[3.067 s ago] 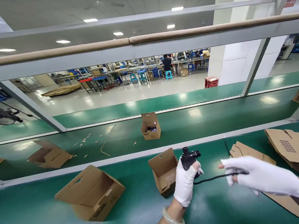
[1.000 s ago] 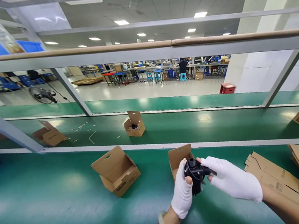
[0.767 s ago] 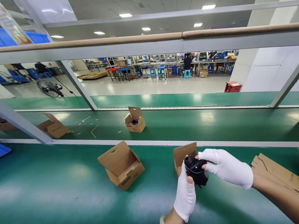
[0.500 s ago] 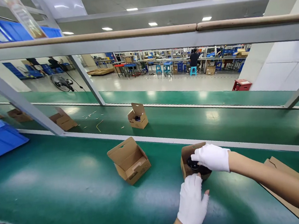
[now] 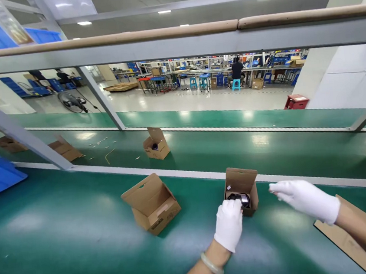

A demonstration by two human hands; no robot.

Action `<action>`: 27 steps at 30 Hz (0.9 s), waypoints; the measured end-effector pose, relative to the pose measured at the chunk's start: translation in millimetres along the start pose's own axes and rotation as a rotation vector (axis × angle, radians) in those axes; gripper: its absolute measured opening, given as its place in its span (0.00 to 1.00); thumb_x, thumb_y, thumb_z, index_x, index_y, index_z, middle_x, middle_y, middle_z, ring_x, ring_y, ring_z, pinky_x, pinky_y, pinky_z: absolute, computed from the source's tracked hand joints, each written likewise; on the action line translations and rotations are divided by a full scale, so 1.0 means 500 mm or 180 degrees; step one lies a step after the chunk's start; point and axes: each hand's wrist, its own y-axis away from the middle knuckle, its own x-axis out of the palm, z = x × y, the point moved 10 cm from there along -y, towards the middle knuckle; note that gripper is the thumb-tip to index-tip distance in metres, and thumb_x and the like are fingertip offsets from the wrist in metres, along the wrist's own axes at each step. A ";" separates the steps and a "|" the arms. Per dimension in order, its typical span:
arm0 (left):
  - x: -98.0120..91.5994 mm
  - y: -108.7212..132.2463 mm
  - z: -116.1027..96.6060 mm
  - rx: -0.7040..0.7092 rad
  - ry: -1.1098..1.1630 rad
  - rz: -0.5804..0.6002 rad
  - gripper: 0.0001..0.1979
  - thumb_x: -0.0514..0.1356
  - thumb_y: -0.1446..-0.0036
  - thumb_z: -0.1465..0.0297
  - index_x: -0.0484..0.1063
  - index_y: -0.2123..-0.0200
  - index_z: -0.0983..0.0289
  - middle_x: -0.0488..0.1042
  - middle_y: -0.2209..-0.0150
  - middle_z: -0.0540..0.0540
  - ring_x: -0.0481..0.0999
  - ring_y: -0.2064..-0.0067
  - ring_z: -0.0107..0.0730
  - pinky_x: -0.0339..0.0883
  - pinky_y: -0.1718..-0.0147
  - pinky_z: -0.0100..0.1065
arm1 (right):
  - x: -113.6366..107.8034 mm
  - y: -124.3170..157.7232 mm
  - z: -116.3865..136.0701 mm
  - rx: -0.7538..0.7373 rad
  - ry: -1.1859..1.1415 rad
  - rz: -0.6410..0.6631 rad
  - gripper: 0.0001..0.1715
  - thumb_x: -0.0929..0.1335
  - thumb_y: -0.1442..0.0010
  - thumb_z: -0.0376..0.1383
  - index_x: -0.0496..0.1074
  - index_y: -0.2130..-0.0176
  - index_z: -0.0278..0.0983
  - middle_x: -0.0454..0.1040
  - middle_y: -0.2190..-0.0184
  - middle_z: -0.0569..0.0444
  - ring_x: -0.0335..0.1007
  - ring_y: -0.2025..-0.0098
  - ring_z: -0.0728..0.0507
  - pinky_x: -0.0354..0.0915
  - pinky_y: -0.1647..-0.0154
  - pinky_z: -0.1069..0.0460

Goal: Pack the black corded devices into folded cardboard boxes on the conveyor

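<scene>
Pump [image 5: 240, 199] now lies packed in the box [image 5: 241, 179]; the right hand [image 5: 307, 198], open, has drawn aside. The left hand [image 5: 229, 230] touches the box front, its grip hidden.

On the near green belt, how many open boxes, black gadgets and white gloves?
Open cardboard boxes: 2, the empty box and the filled box
Black gadget: 1
White gloves: 2, on left hand and right hand
Total: 5

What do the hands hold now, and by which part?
Right hand: nothing, open. Left hand touches the near edge of the small box holding the black device; a grip cannot be told.
</scene>
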 end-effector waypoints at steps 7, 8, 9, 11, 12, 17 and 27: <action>0.072 -0.254 -0.025 0.0179 0.0236 -0.0056 0.12 0.52 0.42 0.75 0.69 0.55 0.67 0.73 0.58 0.63 0.69 0.53 0.46 0.66 0.56 0.41 | 0.082 0.268 -0.513 0.3114 0.0006 0.0575 0.21 0.64 0.43 0.43 0.74 0.54 0.34 0.74 0.55 0.37 0.70 0.55 0.30 0.63 0.59 0.41; 0.084 -0.290 -0.031 0.0181 0.0293 -0.0062 0.13 0.52 0.42 0.76 0.68 0.54 0.67 0.72 0.57 0.64 0.69 0.52 0.47 0.65 0.54 0.42 | 0.095 0.301 -0.543 0.3316 -0.0045 0.0603 0.21 0.66 0.45 0.43 0.74 0.57 0.33 0.74 0.57 0.36 0.70 0.55 0.29 0.63 0.60 0.41; 0.095 -0.323 -0.036 0.0169 0.0359 -0.0067 0.13 0.52 0.42 0.76 0.68 0.54 0.68 0.72 0.56 0.65 0.69 0.51 0.48 0.65 0.53 0.43 | 0.107 0.328 -0.564 0.3475 -0.0115 0.0627 0.19 0.67 0.46 0.44 0.75 0.60 0.32 0.74 0.59 0.36 0.70 0.56 0.30 0.62 0.60 0.41; 0.112 -0.373 -0.043 0.0111 0.0511 -0.0078 0.15 0.53 0.43 0.76 0.68 0.52 0.69 0.72 0.56 0.66 0.69 0.50 0.49 0.65 0.53 0.45 | 0.132 0.361 -0.584 0.3657 -0.0279 0.0629 0.18 0.68 0.48 0.44 0.75 0.64 0.32 0.74 0.61 0.38 0.71 0.59 0.33 0.63 0.61 0.42; 0.116 -0.390 -0.046 0.0077 0.0598 -0.0092 0.15 0.53 0.43 0.76 0.67 0.51 0.70 0.72 0.55 0.67 0.69 0.50 0.50 0.65 0.52 0.46 | 0.142 0.368 -0.587 0.3691 -0.0348 0.0598 0.19 0.69 0.48 0.45 0.74 0.63 0.32 0.74 0.61 0.40 0.71 0.60 0.35 0.63 0.61 0.43; 0.101 -0.364 -0.058 -0.0003 0.1097 -0.0264 0.24 0.54 0.42 0.70 0.59 0.43 0.72 0.61 0.41 0.69 0.57 0.37 0.49 0.53 0.39 0.46 | 0.161 0.354 -0.571 0.3553 -0.0605 0.0265 0.19 0.69 0.49 0.46 0.71 0.67 0.31 0.72 0.62 0.40 0.69 0.62 0.37 0.62 0.63 0.44; 0.156 -0.085 -0.107 -0.0517 0.2524 0.0991 0.28 0.57 0.44 0.54 0.65 0.48 0.70 0.76 0.54 0.66 0.77 0.56 0.42 0.69 0.55 0.40 | 0.049 0.224 -0.315 0.2238 -0.1695 -0.0648 0.15 0.60 0.41 0.45 0.66 0.62 0.37 0.71 0.67 0.54 0.66 0.67 0.44 0.60 0.69 0.52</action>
